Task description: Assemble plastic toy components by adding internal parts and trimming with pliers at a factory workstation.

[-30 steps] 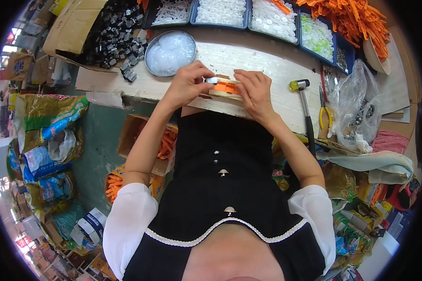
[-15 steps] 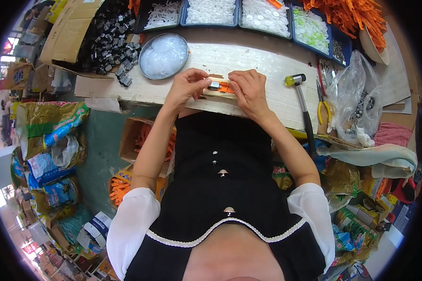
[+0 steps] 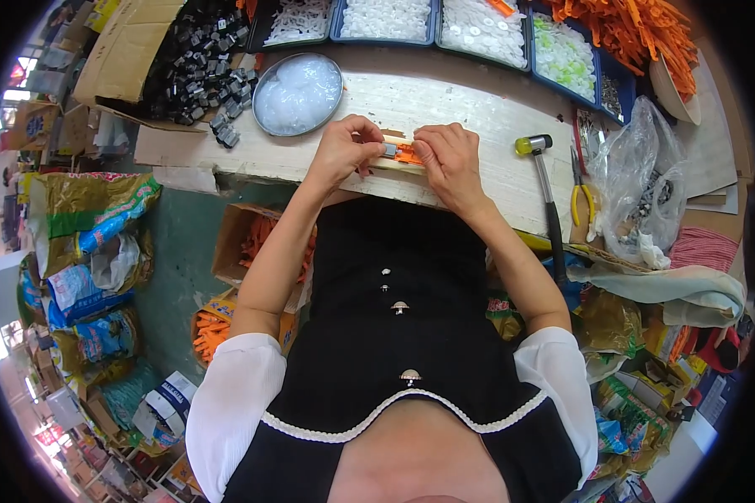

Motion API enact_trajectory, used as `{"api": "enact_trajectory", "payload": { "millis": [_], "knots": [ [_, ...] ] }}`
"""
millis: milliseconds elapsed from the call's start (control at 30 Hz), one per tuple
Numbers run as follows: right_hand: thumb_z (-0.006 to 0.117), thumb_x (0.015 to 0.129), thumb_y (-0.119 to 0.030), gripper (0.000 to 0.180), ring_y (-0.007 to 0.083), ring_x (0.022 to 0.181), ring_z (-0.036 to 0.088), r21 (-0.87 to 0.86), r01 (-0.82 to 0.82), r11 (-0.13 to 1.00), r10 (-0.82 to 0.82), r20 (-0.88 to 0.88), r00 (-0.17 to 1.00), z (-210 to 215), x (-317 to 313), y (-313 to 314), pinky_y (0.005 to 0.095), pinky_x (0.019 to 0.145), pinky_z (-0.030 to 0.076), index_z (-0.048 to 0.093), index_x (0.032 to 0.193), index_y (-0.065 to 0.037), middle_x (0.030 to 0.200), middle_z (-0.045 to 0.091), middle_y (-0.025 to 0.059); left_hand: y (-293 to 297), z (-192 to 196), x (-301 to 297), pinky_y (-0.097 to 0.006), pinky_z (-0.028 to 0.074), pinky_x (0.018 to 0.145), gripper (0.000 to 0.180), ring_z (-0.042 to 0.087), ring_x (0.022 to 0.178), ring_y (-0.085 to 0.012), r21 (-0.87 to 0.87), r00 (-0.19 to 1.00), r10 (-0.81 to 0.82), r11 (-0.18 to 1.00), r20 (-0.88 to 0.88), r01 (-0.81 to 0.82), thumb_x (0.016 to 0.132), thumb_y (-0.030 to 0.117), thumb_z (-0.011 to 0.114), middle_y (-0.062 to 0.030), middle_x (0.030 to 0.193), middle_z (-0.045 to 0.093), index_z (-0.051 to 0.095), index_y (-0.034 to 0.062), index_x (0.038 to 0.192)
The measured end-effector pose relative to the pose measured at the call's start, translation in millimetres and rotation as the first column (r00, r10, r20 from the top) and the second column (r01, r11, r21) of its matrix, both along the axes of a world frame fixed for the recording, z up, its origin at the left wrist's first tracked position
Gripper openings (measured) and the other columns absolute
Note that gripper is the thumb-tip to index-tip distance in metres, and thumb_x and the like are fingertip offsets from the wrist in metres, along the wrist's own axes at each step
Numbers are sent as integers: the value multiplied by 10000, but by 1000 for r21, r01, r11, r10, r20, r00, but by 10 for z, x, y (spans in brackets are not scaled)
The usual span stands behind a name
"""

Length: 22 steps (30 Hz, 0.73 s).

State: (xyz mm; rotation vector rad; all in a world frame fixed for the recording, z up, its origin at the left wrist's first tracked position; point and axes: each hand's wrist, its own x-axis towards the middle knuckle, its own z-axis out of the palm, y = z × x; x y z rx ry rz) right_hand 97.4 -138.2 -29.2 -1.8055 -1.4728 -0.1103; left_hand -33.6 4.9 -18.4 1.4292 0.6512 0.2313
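At the near edge of the bench, both of my hands work on one small assembly. The fingers of my left hand (image 3: 342,154) pinch the end of a small silver motor (image 3: 389,151), hiding its dark end. This motor lies in line with an orange plastic housing (image 3: 407,155), against or inside its left end; the exact fit is too small to tell. My right hand (image 3: 453,164) grips the housing's right end between thumb and fingers, covering that end. Beneath the parts lies a pale wooden strip (image 3: 394,166), partly hidden by my hands.
A round metal dish (image 3: 337,99) of clear grease-like stuff and a pile of small motors (image 3: 197,80) lie left. Trays of white parts (image 3: 386,21) line the back. To the right are a hammer (image 3: 547,189), yellow-handled pliers (image 3: 582,201) and a clear plastic bag (image 3: 637,189).
The motor has shifted slightly against the orange housing, and my left fingers now cover its dark end. My right hand keeps its grip. The whole view has shifted a little.
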Motion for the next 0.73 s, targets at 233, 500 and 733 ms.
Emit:
{"api": "enact_trajectory", "payload": {
  "millis": [233,500,733],
  "knots": [
    [506,847,-123,127,222,860,519,59,96,994,-95,-28,995,88,414,-251,321,777,368,586,869,-27,905,587,74,118,142,144,-224,405,441,94,514,510,-94,277,953,-167,931,-252,236,712,72,652,-27,626,549,594,13,757],
    [548,799,-141,212,352,841,550,-290,598,747,-564,198,801,187,1768,-1354,403,723,441,574,973,-23,920,557,189,830,515,1030,-383,468,664,263,604,758,-296,848,961,89,497,-262,185,712,304,643,-116,738,620,657,64,819],
    [588,776,-231,308,374,857,547,-588,625,514,-595,280,753,254,1966,-1428,431,734,431,568,1010,-31,933,555,213,1080,382,1913,-399,431,808,540,525,964,-344,941,961,-69,196,-267,275,756,363,631,-186,1102,494,490,81,1194]
  ]
}}
